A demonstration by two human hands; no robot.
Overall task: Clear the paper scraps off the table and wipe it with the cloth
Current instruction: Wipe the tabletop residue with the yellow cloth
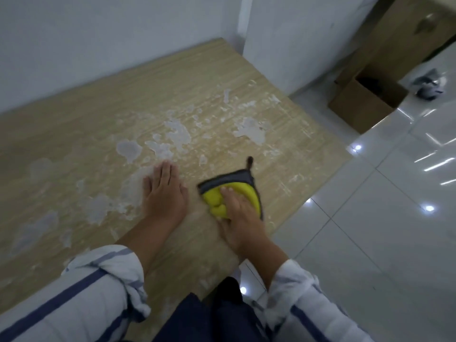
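A yellow cloth [240, 191] with a grey edge and a dark loop lies bunched on the light wooden table [86, 114], near its right edge. My right hand [238, 213] lies on top of the cloth with fingers spread, pressing it down onto the wood. My left hand [164, 193] rests flat on the table just left of the cloth, fingers straight. Whitish paper residue [177, 134] is stuck in several patches across the middle of the table, beyond and to the left of both hands.
A white wall runs along the table's far side, with a white pillar [296, 45] at its far right corner. On the glossy tiled floor to the right stand an open cardboard box [365, 104] and a crumpled grey object [428, 83].
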